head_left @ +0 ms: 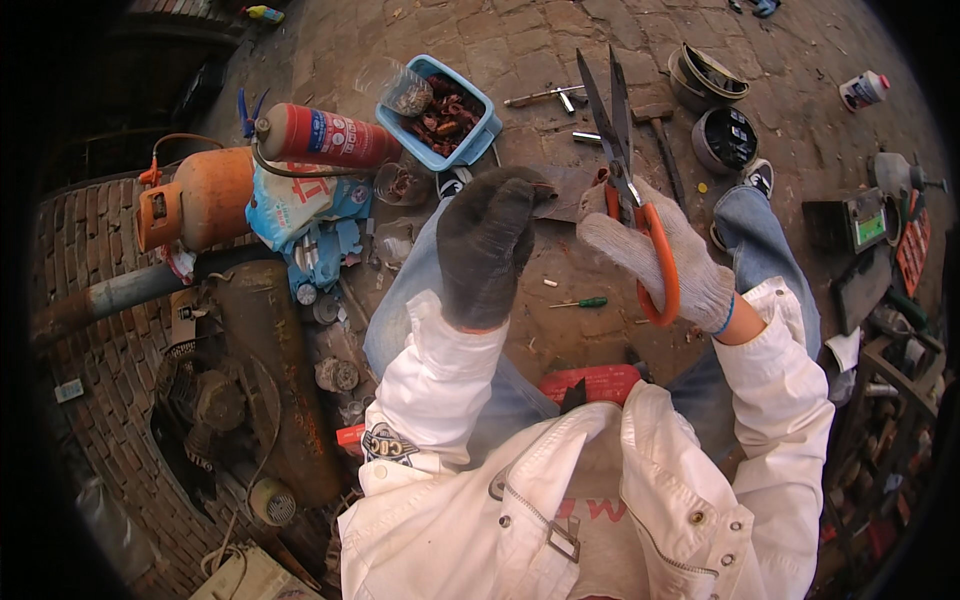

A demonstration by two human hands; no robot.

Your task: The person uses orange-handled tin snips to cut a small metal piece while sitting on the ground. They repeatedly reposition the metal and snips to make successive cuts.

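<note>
My left hand [487, 240], in a dark, worn glove, is closed with its fingertips pressed together. A thin reddish edge shows at those fingertips, but what they pinch is mostly hidden. Beside them is a flat brownish-grey piece [567, 193]; I cannot tell whether the hand touches it. In a pale knit glove, my right hand [668, 245] grips large scissors [657, 262] with orange handles. Their long dark blades point away from me and stand slightly apart. Between my legs, a green-handled screwdriver [590, 302] lies on the ground.
A blue basin [488, 133] of reddish-brown scraps stands ahead. On the left are a red fire extinguisher [335, 138] and an orange gas cylinder [215, 195]. A hammer [668, 150] and round tins [725, 140] lie ahead right. A black box [845, 222] stands farther right.
</note>
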